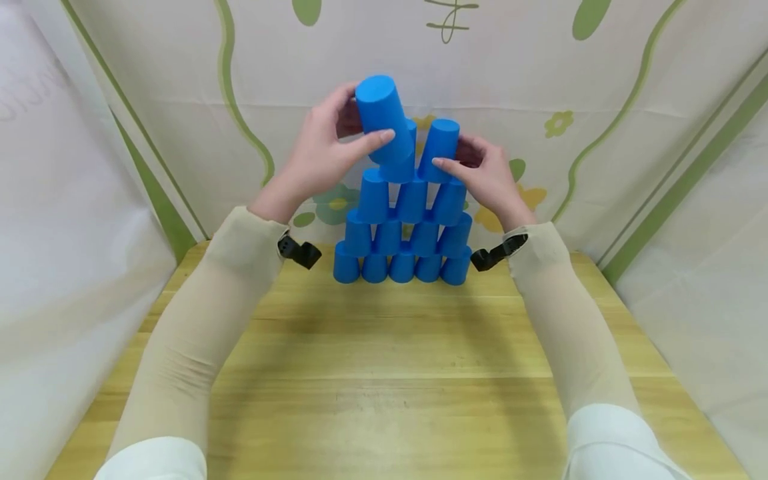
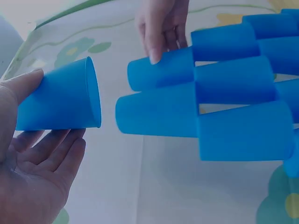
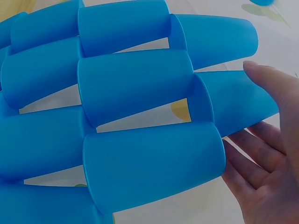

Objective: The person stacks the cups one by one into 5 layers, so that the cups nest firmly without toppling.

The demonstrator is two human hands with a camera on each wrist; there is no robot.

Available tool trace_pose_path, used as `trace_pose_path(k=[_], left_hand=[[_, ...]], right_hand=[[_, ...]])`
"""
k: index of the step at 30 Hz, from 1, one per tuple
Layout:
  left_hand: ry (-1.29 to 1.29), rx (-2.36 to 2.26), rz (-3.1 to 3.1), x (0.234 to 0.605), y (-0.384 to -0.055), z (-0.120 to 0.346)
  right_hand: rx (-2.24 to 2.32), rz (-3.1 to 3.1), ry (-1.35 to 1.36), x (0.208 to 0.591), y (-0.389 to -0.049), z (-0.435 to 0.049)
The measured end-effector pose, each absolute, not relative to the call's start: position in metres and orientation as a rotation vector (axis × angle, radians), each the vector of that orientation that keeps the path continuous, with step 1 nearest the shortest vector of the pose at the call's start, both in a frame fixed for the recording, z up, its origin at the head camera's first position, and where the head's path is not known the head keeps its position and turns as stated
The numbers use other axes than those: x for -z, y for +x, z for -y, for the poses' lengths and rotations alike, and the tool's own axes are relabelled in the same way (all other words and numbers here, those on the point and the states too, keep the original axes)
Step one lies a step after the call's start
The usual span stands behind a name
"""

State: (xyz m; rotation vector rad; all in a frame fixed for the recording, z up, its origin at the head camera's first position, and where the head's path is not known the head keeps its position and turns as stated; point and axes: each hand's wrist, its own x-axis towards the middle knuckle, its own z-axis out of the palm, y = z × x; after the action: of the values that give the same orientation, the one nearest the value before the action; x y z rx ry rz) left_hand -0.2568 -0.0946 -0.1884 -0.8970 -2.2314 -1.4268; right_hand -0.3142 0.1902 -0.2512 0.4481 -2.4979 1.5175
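Observation:
Blue cups [image 1: 411, 200] stand upside down in a tiered pyramid, with two cups in its top row. Up above that row, my left hand [image 1: 321, 147] grips a loose blue cup [image 1: 384, 113] between thumb and fingers, its base upward and slightly tilted. A gap shows in the left wrist view between the rim of this held cup [image 2: 60, 100] and the top-row cups [image 2: 156, 109]. My right hand [image 1: 489, 173] has thumb and fingers around the right top-row cup [image 1: 441, 147], which rests on the row of three below. The left top-row cup is partly hidden behind the held one.
The pyramid's base stands toward the back of a wooden table [image 1: 384, 373]. Close behind it hangs a pale patterned cloth [image 1: 372, 53], and cloth walls flank both sides. A black wrist camera [image 1: 300, 252] sits near the pyramid's left side, another [image 1: 498, 253] near its right.

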Motion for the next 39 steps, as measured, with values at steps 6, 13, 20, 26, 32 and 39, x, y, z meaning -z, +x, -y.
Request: trace_pose_path(k=[6,13,20,26,32,39], left_hand=[[-0.798,1.415,2.282,0.171,-0.268,0.084],[-0.785,1.331,2.336,0.147,-0.281,0.061],[-0.750,1.332,2.394,0.139,-0.296,0.040],[-0.673,1.411,2.423,0.154,-0.309,0.035],[-0.609,1.474,2.449,0.170,-0.317,0.033],[-0.611,1.489,2.428,0.175,-0.320,0.032]], right_hand=[[-1.512,2.500,0.470,0.253,-0.311,-0.192],[-1.496,2.497,0.491,0.256,-0.313,-0.197],[-1.477,2.509,0.491,0.260,-0.309,-0.200],[-1.446,2.515,0.510,0.261,-0.303,-0.200],[-1.443,2.524,0.502,0.267,-0.301,-0.203],[-1.444,2.543,0.478,0.270,-0.301,-0.203]])
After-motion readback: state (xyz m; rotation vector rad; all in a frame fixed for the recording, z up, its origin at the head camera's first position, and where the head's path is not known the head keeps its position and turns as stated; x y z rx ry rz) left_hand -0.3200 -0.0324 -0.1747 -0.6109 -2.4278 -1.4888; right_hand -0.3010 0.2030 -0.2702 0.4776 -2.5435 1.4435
